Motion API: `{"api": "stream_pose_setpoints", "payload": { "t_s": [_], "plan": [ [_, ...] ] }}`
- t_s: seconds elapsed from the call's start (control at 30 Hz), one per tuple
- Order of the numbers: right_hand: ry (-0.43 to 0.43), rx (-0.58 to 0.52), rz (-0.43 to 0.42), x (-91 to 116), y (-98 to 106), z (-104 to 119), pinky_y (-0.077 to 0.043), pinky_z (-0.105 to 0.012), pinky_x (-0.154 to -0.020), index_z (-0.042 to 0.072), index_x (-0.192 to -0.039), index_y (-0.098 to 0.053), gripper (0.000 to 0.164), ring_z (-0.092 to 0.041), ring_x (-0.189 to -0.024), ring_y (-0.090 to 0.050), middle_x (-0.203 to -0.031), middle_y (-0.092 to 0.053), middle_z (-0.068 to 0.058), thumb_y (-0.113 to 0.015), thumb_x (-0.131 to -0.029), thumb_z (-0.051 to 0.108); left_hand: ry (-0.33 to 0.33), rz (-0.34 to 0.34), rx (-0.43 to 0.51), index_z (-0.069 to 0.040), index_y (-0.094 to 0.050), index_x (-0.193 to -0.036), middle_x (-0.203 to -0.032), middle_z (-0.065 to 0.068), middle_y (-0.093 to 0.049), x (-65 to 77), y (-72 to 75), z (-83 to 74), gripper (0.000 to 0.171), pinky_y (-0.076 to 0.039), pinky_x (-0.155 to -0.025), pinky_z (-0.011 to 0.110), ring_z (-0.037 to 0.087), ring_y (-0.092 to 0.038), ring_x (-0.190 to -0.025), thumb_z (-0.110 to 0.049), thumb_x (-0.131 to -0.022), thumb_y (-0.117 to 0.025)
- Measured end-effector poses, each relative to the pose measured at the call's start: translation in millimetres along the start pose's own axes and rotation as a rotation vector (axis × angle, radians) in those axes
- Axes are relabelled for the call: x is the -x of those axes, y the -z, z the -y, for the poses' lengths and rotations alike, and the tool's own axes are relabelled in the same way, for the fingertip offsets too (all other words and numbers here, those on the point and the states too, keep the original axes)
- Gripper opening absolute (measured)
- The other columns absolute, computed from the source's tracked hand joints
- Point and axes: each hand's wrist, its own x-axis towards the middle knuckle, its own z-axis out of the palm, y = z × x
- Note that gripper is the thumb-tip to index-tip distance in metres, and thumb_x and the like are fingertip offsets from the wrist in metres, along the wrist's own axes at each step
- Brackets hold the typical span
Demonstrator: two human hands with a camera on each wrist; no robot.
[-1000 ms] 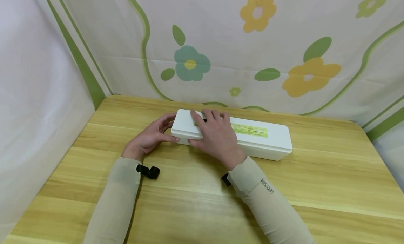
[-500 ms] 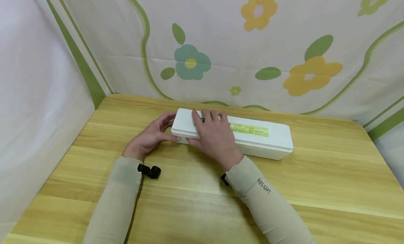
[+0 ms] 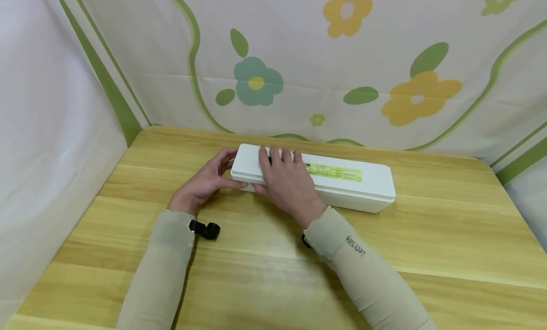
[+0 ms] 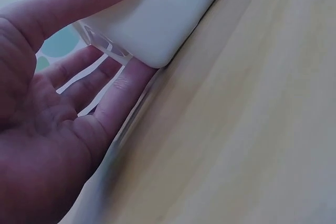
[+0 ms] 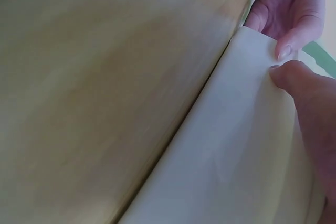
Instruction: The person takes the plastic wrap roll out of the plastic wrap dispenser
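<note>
Long white rectangular box (image 3: 337,187), plastic maybe, sits toward the back of the yellowish wood-grain table (image 3: 256,259); left hand (image 3: 207,178) grips its left end between thumb and fingers; right hand (image 3: 290,185) clasps lid (image 3: 372,177) and front, probably steadying it; long axis runs sideways, right end angled nearer.

Beige sleeves (image 3: 156,268) (one lettered), black wristbands (image 3: 209,230), apparently

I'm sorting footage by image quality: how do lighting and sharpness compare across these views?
Head: bright, pale sheen on the table, fine print on the white box unreadable; left wrist: dimmer, wood grain smeared, left hand sharper; right wrist: also dim, table hazy.
</note>
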Motion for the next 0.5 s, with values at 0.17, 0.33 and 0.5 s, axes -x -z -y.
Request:
{"api": "stream_pose_setpoints", "payload": {
  "t_s": [0.17,0.33,0.5],
  "plan": [
    [0.006,0.028,0.007,-1.5,1.1,-1.4,-0.061,-0.054,-0.090,0.001,-0.141,-0.059,0.079,-0.040,-0.104,-0.075,-0.119,-0.071,-0.018,-0.068,-0.096,0.066,-0.003,0.000,-0.010,-0.018,-0.043,-0.160,-0.168,0.002,-0.043,-2.4,-0.2,-1.3,0.091,-0.039,-0.118,0.044,0.028,-0.040,-0.153,0.005,-0.084,-0.087],
    [0.007,0.050,0.029,-1.8,2.5,-2.0,-0.061,-0.055,-0.091,0.001,-0.143,-0.059,0.081,-0.040,-0.105,-0.075,-0.120,-0.071,-0.018,-0.066,-0.097,0.068,0.008,0.001,-0.006,-0.019,-0.042,-0.160,-0.168,0.001,-0.042,-3.9,-1.4,-1.3,0.091,-0.037,-0.120,0.048,0.029,-0.039,-0.154,0.002,-0.084,-0.088],
    [0.039,0.056,0.040,-0.3,4.5,0.4,-0.062,-0.056,-0.091,0.000,-0.145,-0.057,0.083,-0.042,-0.106,-0.074,-0.124,-0.070,-0.021,-0.064,-0.099,0.068,0.010,-0.009,-0.047,-0.019,-0.040,-0.161,-0.170,0.002,-0.041,-0.8,-1.1,0.2,0.093,-0.038,-0.121,0.051,0.031,-0.038,-0.155,0.004,-0.084,-0.087]
  ]
}}
